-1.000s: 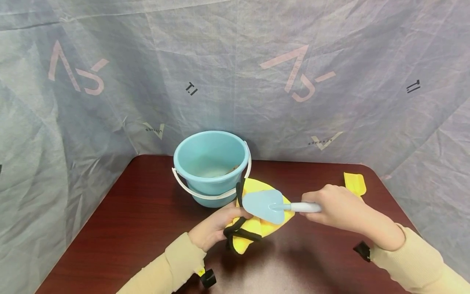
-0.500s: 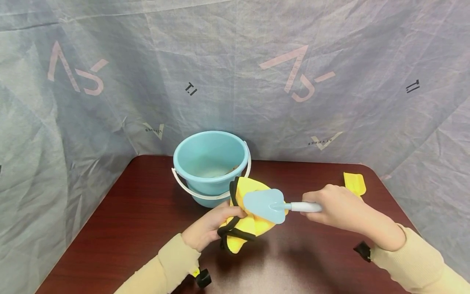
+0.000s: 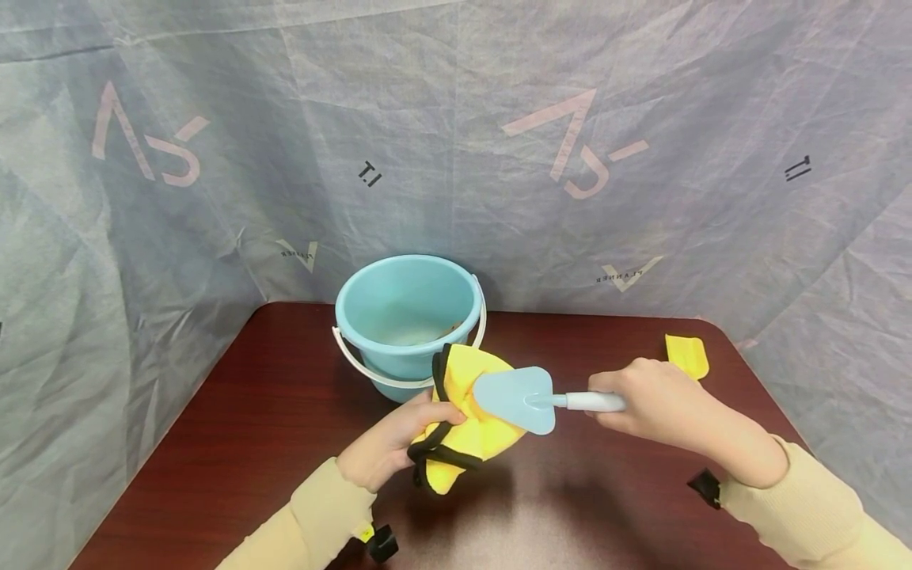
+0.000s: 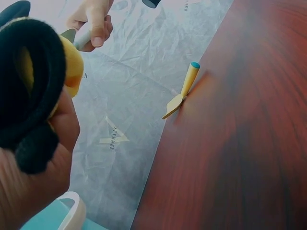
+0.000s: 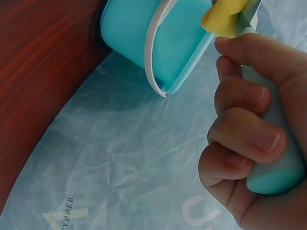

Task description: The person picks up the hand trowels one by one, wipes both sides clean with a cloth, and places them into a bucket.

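Observation:
My left hand (image 3: 388, 439) grips a yellow cloth (image 3: 473, 431) with black edging, bunched up in front of the bucket. The light blue blade of a hand trowel (image 3: 514, 397) lies over the cloth's right side, its far end covered by a fold or against it. My right hand (image 3: 651, 402) holds the trowel by its white handle, fingers curled round it. In the right wrist view, the handle (image 5: 276, 175) ends in a turquoise cap. The left wrist view shows the cloth's black edging (image 4: 55, 72) close up, hiding most of the blade.
A light blue bucket (image 3: 399, 364) with a white bail handle stands at the table's back, left of centre. Something small and brownish (image 3: 455, 326) shows inside it. A yellow shovel (image 3: 687, 356) lies at the back right of the dark red table (image 3: 285, 443). Grey fabric (image 3: 456, 158) hangs behind.
My left hand has slid leftward with the cloth along the trowel blade, baring more of the blade's handle end. The right hand and trowel have stayed almost still.

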`<state>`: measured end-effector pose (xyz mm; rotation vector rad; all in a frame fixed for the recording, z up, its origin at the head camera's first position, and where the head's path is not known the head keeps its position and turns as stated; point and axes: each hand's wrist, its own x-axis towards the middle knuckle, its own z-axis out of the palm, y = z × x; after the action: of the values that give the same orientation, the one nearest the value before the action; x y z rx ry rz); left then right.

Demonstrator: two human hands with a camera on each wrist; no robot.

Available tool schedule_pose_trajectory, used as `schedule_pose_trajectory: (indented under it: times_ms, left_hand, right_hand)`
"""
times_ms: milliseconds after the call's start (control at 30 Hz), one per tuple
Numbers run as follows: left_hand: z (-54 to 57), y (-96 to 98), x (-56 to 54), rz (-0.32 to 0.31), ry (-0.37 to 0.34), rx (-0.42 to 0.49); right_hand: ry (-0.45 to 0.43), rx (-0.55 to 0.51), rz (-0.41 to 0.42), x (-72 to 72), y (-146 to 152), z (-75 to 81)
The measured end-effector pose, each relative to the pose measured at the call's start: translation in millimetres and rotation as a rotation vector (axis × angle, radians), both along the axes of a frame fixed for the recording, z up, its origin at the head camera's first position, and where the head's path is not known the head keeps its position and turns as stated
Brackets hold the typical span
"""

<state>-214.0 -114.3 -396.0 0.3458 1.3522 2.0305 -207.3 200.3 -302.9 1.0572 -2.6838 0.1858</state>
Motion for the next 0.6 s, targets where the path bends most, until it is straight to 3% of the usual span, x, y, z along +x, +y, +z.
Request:
schedule_pose_trajectory:
  times_ms: [300,500,600]
  left_hand:
    - [3.5,-11.7,1.8,-0.004,0.015,0.017]
    - [6.8,-20.2,6.2,0.037,-0.003,-0.050]
    - [7.6,-24.9,7.9,0.036,0.012,-0.040]
  right_hand:
    - [0.016,0.003,0.003,-0.2,0.2,-1.2]
    - [-0.002,0.009,-0.001,-0.1,-0.3,-1.1]
    - [-0.020,0.013,-0.009,0.1,-0.9,-1.3]
